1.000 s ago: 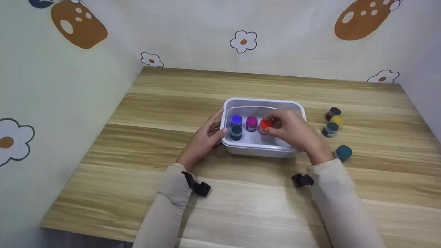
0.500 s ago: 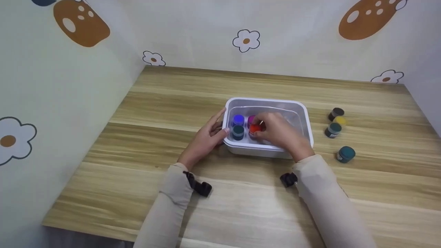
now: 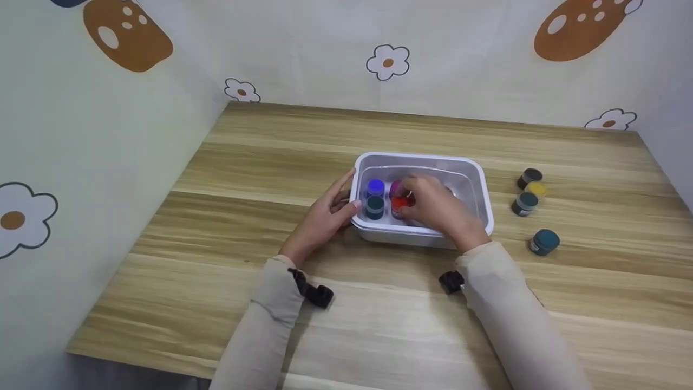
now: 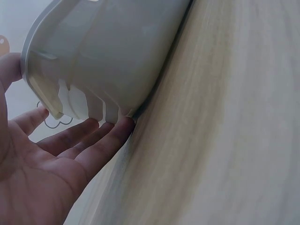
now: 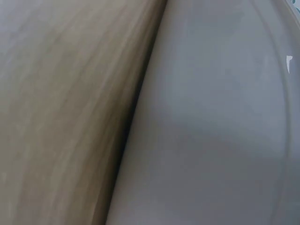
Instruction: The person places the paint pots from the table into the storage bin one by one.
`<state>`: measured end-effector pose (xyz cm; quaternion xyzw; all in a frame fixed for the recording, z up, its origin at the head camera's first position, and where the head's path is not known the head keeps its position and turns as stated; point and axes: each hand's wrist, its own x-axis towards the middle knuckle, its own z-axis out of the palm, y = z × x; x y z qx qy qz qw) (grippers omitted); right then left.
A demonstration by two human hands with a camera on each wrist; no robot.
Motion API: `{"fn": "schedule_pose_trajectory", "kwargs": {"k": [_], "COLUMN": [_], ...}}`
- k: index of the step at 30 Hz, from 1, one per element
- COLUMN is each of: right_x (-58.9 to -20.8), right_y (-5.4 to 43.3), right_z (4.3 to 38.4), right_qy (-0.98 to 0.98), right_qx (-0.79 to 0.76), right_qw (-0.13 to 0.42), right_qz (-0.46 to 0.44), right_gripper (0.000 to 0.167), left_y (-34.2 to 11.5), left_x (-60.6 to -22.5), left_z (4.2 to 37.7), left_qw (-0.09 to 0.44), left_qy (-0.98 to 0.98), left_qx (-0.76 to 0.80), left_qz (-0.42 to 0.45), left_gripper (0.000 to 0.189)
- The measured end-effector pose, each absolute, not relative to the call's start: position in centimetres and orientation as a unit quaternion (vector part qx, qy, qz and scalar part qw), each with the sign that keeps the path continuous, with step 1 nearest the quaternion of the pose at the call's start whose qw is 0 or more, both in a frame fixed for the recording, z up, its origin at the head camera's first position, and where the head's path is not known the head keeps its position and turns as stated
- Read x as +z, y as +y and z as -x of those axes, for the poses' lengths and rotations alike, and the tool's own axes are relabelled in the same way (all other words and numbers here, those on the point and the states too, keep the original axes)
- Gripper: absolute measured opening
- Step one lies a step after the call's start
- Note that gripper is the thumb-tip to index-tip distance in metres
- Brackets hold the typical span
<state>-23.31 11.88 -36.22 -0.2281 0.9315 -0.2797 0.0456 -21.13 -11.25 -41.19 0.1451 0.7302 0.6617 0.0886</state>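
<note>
A white plastic tub (image 3: 479, 192) stands on the table, and my left hand (image 3: 323, 216) holds its left end. The thumb hooks over the rim while the fingers (image 4: 105, 145) press the outer wall in the left wrist view. Inside the tub, my right hand (image 3: 437, 205) pinches a small red-lidded paint jar (image 3: 399, 205). Just behind that is a magenta paint jar (image 3: 396, 188), partly hidden by the fingers. At the left end sit a blue paint jar (image 3: 375, 188) and a dark green one (image 3: 374, 207). Only the tub's outer wall (image 5: 211, 122) and tabletop fill the right wrist view.
Right of the tub, a black jar (image 3: 529, 178), a yellow jar (image 3: 536, 189) and a dark green jar (image 3: 524, 204) stand close together. A teal jar (image 3: 544, 242) stands nearer the front. Patterned walls border the wooden table (image 3: 260, 162).
My right hand has moved left inside the tub, bringing the red-lidded paint jar in front of the magenta one. Over the last half second it stays nearly still. The left hand keeps its hold.
</note>
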Motion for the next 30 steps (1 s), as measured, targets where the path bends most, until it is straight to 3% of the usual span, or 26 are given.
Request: {"fn": "schedule_pose_trajectory", "kwargs": {"k": [15,30], "right_x": [-35.9,-33.8], "right_y": [12.6,20.2], "right_z": [22.8,20.0], "right_qy": [0.929,0.91], "right_qx": [-0.302,-0.367], "right_qw": [0.041,-0.09], "right_qz": [0.209,0.167], "right_gripper": [0.028,0.022], "left_y": [-11.2,-11.3], "left_x": [-41.1,-41.2], "left_z": [21.1,21.1], "left_qw": [0.079,0.09], "left_qy": [0.75,0.734], "left_qx": [0.642,0.658], "left_qz": [-0.136,-0.141], "left_gripper": [0.067,0.068]}}
